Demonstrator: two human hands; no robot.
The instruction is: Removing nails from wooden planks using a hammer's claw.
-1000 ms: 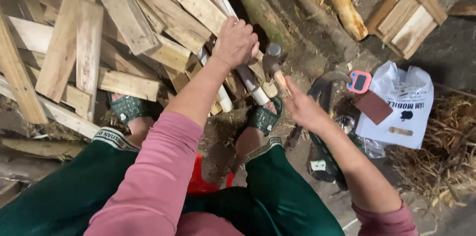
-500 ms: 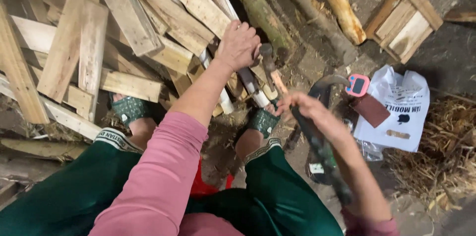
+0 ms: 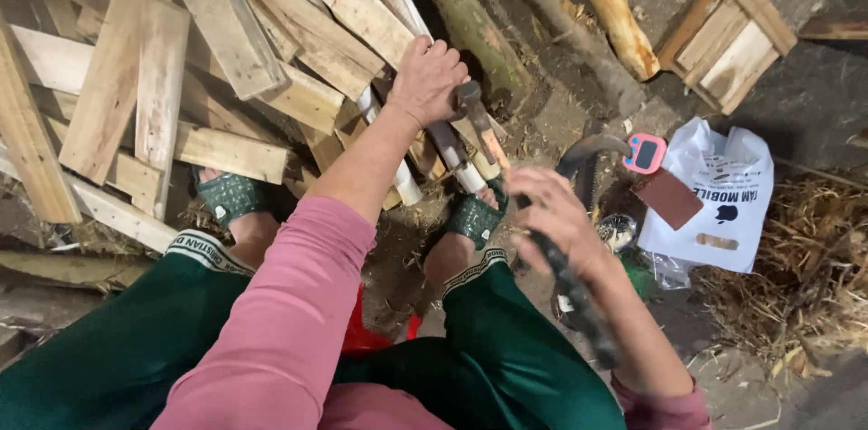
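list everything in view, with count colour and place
wooden planks: many, pale, piled upper left
poles: about three, green to tan, top centre
hammer: one, dark head and wooden handle, centre
white pipe: one, among the planks by the hammer
wooden crate: one, pale, upper right
pink gadget: one, right of centre
white plastic bag: one, right
straw: heap, lower right
sandals: two, green, on the feet
left hand: on the planks beside the hammer head
right hand: grips the hammer handle

left hand (image 3: 427, 77): arm stretched forward, palm down, fingers curled
right hand (image 3: 549, 213): closer in, fingers gripping shut
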